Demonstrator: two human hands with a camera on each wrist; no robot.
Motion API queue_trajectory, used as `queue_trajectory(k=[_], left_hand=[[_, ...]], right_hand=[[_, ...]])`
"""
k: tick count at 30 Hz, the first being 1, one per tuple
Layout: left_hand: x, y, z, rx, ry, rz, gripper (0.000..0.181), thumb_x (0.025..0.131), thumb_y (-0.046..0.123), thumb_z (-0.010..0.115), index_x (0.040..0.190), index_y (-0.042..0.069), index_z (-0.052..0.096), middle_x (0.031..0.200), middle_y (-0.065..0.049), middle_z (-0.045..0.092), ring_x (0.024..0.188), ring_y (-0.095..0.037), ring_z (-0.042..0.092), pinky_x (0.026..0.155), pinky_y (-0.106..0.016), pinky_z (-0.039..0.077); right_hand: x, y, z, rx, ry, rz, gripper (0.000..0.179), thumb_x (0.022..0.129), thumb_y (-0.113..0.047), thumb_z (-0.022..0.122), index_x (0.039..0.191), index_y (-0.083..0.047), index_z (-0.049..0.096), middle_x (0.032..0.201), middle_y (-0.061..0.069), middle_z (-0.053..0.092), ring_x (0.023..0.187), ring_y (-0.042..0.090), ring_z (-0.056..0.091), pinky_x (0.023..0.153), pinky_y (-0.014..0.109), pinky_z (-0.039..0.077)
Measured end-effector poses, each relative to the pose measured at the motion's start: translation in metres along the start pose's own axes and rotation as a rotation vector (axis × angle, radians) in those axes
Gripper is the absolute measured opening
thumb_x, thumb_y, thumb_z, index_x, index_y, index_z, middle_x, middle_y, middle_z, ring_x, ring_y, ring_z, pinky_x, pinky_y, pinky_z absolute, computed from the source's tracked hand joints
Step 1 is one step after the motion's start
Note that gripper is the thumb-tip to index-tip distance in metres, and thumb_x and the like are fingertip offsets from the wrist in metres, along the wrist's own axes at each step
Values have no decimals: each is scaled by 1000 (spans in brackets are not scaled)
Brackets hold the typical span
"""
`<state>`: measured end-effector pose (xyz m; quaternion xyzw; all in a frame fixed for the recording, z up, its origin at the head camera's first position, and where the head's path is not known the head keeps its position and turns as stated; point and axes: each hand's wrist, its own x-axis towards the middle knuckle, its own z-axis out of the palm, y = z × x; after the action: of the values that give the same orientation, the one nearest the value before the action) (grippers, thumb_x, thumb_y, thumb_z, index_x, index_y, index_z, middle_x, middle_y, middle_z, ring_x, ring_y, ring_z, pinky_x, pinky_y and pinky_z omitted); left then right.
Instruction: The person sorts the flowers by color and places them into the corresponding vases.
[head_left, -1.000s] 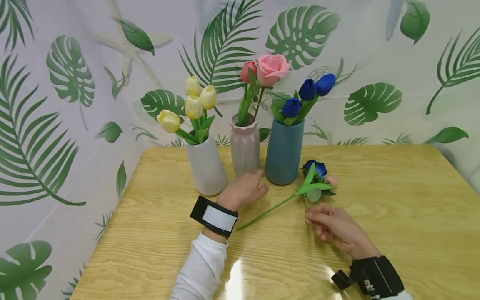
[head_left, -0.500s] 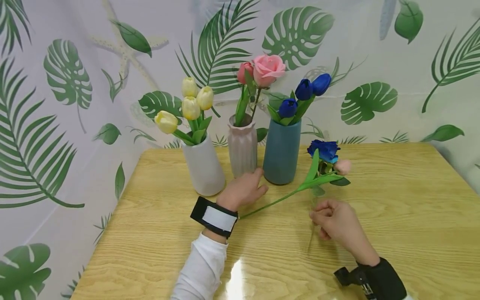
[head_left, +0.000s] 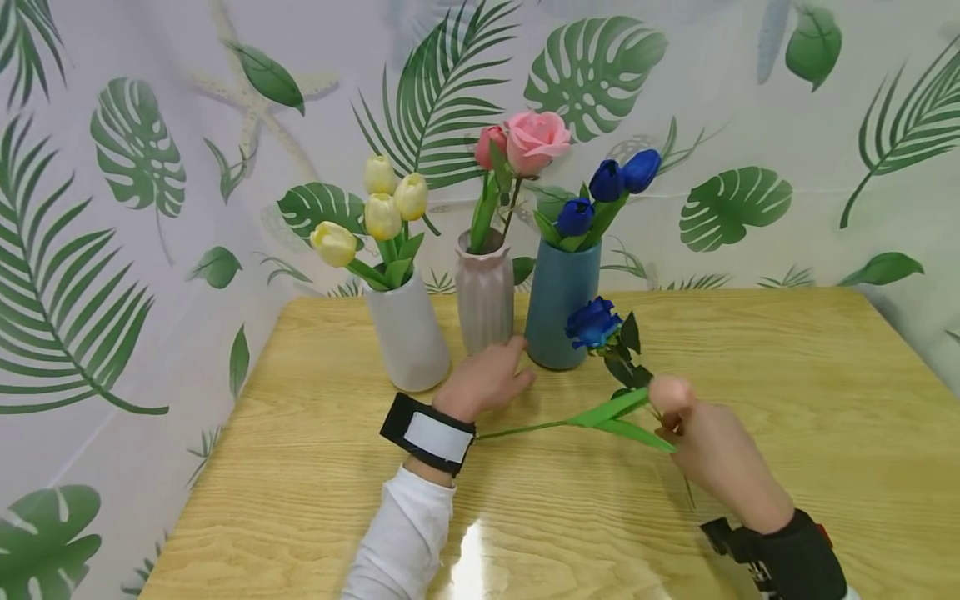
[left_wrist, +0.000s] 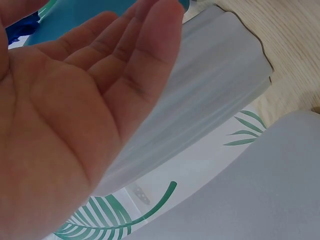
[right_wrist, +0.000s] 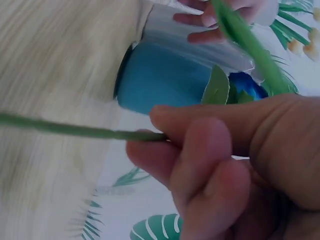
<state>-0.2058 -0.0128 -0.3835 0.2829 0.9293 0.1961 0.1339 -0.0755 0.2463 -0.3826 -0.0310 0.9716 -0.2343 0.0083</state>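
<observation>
In the head view my right hand (head_left: pixel 723 458) pinches the thin green stem of a blue rose (head_left: pixel 592 323) between thumb and fingers. The rose head leans left, in front of the blue vase (head_left: pixel 564 292). A pink tulip (head_left: pixel 670 394) overlaps that hand, its long stem running left to my left wrist. In the right wrist view the pinched stem (right_wrist: pixel 75 131) sticks out past the fingertips. My left hand (head_left: pixel 483 383) has loosely bent fingers at the foot of the ribbed pinkish vase (head_left: pixel 486 300); its palm faces the left wrist camera, nothing in it.
A white vase (head_left: pixel 408 333) with yellow tulips (head_left: pixel 382 217) stands left of the ribbed vase. A pink rose (head_left: pixel 537 143) and a bud fill the ribbed vase; blue tulips (head_left: pixel 607 179) fill the blue one. Behind the wooden table (head_left: pixel 787 375) hangs a leaf-patterned cloth.
My right hand has moved right with the blue rose, whose head swung up, then left toward the blue vase. The pink tulip shifted along, its leaves now lower. The left hand stayed put.
</observation>
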Motion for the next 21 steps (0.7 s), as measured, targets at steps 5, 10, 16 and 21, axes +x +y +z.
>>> queue_trajectory(k=[5,10,16,21], left_hand=[[0,-1,-1,1,7,2,47,104,28,49,144,4,43,129,-14,64,100,-20,66,83,-35,52],[2,1,0,8,-2,-17,49,104,28,49,146,3,40,133,-15,62,107,-21,65,87,-34,52],[7,3,5,-20,14,-24,59,103,29,51,150,-2,31,144,-20,50,126,-27,56,101,-37,47],[17,10,13,-146,84,-56,75,101,30,55,154,-5,15,155,-25,33,139,-30,42,110,-38,39]], right_hand=[[1,-1,0,-37,92,10,12,92,-6,67,90,2,59,60,3,53,47,14,42,45,28,30],[7,-3,5,89,230,0,15,94,-7,66,98,6,60,71,7,62,50,12,52,44,26,38],[19,-3,19,247,530,-200,10,86,4,72,93,3,65,73,11,68,54,6,61,52,13,45],[33,-6,27,427,655,-337,13,83,11,71,82,0,65,71,-5,67,67,-8,62,66,11,49]])
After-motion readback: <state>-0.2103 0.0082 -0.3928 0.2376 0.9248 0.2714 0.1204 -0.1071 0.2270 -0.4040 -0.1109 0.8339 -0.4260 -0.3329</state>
